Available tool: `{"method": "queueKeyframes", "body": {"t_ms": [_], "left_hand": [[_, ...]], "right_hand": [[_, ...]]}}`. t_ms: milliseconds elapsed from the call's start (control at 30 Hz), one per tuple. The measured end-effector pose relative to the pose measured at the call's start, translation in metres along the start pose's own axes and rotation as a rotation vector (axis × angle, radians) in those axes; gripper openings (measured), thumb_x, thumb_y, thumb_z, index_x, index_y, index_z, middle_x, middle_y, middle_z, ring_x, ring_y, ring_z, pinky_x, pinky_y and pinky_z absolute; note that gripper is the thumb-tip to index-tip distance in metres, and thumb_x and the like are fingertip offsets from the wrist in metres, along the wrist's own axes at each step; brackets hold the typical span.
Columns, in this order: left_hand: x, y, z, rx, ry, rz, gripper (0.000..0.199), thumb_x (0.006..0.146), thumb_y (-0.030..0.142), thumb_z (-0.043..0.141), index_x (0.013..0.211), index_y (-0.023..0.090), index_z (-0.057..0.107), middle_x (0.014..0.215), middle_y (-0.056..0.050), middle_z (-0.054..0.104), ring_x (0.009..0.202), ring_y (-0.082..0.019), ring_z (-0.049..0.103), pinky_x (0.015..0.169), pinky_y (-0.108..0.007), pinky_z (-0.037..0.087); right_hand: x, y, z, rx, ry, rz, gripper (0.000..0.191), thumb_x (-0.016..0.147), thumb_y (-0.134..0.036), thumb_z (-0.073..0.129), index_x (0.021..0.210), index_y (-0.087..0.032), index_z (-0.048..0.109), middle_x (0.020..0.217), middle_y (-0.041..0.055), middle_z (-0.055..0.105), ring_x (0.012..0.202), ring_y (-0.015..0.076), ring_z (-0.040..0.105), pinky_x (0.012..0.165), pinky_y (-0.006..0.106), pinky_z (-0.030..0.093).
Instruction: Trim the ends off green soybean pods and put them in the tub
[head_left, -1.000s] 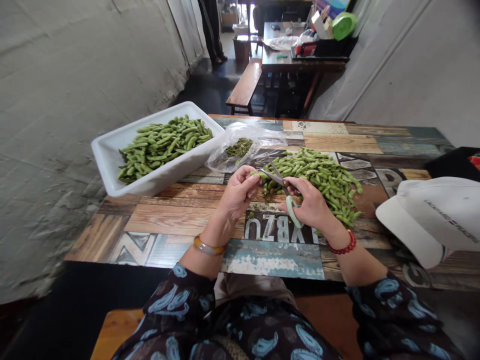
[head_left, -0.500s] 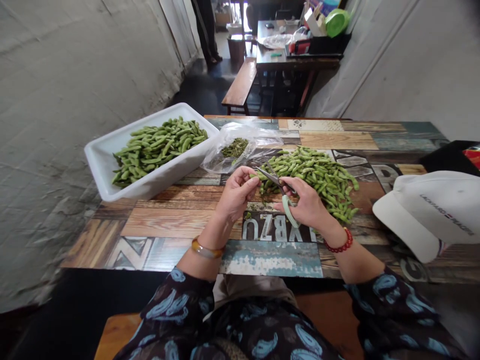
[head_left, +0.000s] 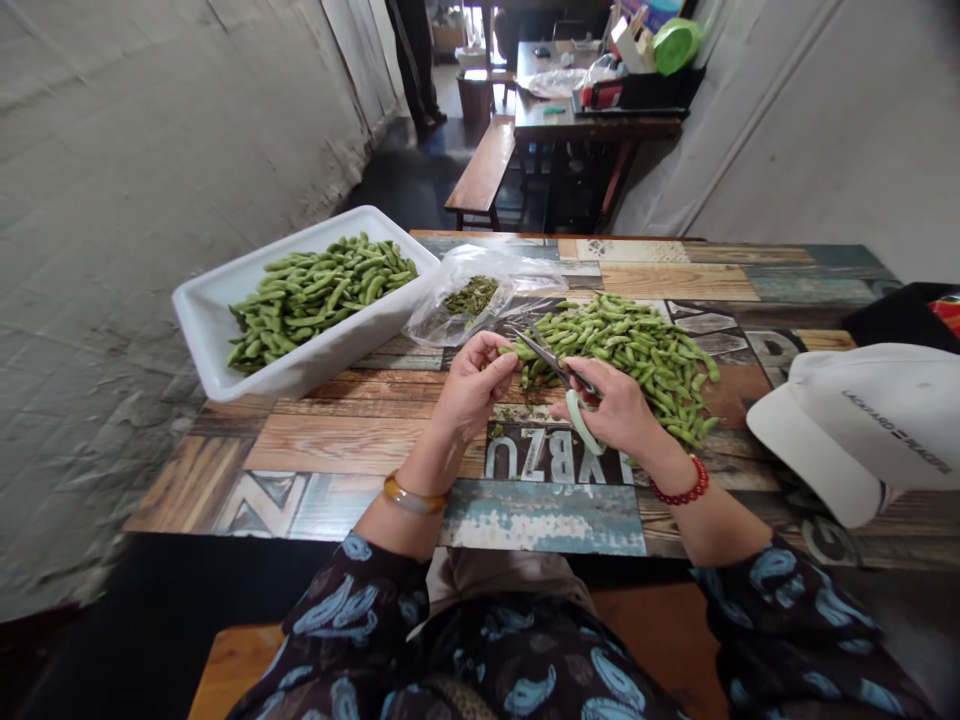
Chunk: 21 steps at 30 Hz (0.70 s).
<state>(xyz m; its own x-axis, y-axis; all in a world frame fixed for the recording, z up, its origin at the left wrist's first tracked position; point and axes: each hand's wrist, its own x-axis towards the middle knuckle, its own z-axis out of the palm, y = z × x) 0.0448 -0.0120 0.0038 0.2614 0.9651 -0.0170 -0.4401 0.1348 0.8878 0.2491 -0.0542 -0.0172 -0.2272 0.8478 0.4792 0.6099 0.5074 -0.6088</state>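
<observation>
My left hand (head_left: 480, 378) pinches a green pod (head_left: 510, 350) between thumb and fingers. In my right hand (head_left: 611, 405) are scissors (head_left: 577, 415) with pale green handles, their blades pointing left toward the pod. Behind and right of my hands lies a pile of green pods (head_left: 630, 340) on the patterned table (head_left: 322, 440). A white tray (head_left: 300, 385) at the left holds more pods (head_left: 322, 295). Between tray and pile sits a clear plastic bag (head_left: 431, 310) with small green trimmings (head_left: 472, 296) in it.
A white cap (head_left: 862, 430) rests on the table at the right, beside a black container (head_left: 892, 320). Farther back are a bench (head_left: 484, 170), a second table (head_left: 532, 115) with items on it, and a person's dark-trousered legs (head_left: 416, 60).
The scissors' handles and blades have shifted slightly in my right hand. My left hand keeps its pinch on the pod, almost unmoved.
</observation>
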Motion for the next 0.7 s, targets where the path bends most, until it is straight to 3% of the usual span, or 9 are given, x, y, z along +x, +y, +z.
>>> {"method": "queueKeyframes", "body": {"t_ms": [200,367,467,600,700], "left_hand": [[0.004,0.003,-0.004,-0.060,0.054,-0.026,0.029,0.067,0.027,0.079,0.082,0.018,0.056,0.066,0.005,0.056,0.047,-0.003,0.038,0.042,-0.016,0.024],[0.007,0.007,-0.012,-0.223,0.066,-0.152,0.024,0.066,0.023,0.071,0.078,0.018,0.051,0.071,0.003,0.054,0.050,-0.004,0.041,0.040,-0.014,0.025],[0.007,0.009,-0.014,-0.265,0.079,-0.218,0.026,0.069,0.028,0.072,0.075,0.017,0.049,0.066,0.005,0.047,0.049,-0.004,0.042,0.039,-0.014,0.026],[0.009,0.003,-0.013,-0.131,0.112,-0.200,0.031,0.063,0.022,0.080,0.075,0.017,0.051,0.065,0.005,0.049,0.051,-0.004,0.045,0.041,-0.013,0.027],[0.013,-0.009,-0.014,0.178,0.076,-0.109,0.020,0.067,0.021,0.077,0.080,0.016,0.063,0.058,0.005,0.048,0.048,-0.006,0.041,0.043,-0.016,0.026]], "right_hand": [[-0.001,0.000,0.002,0.050,0.006,0.116,0.045,0.080,-0.047,0.074,0.116,-0.021,0.070,0.101,0.0101,0.074,0.089,0.0254,0.070,0.087,0.041,0.058],[0.001,0.003,-0.004,0.222,0.054,0.368,0.051,0.078,-0.045,0.073,0.122,-0.019,0.068,0.096,0.0063,0.073,0.081,0.0201,0.068,0.080,0.036,0.058],[0.003,0.002,-0.006,0.260,0.054,0.414,0.051,0.078,-0.045,0.073,0.121,-0.018,0.068,0.093,0.0053,0.072,0.078,0.0185,0.066,0.077,0.034,0.057],[0.003,0.001,-0.005,0.234,0.046,0.373,0.048,0.079,-0.043,0.073,0.120,-0.019,0.069,0.096,0.0062,0.072,0.083,0.0194,0.067,0.079,0.034,0.056],[0.002,0.003,-0.003,0.212,0.051,0.346,0.047,0.080,-0.041,0.072,0.122,-0.019,0.068,0.098,0.0067,0.073,0.088,0.0207,0.068,0.082,0.034,0.057]]}}
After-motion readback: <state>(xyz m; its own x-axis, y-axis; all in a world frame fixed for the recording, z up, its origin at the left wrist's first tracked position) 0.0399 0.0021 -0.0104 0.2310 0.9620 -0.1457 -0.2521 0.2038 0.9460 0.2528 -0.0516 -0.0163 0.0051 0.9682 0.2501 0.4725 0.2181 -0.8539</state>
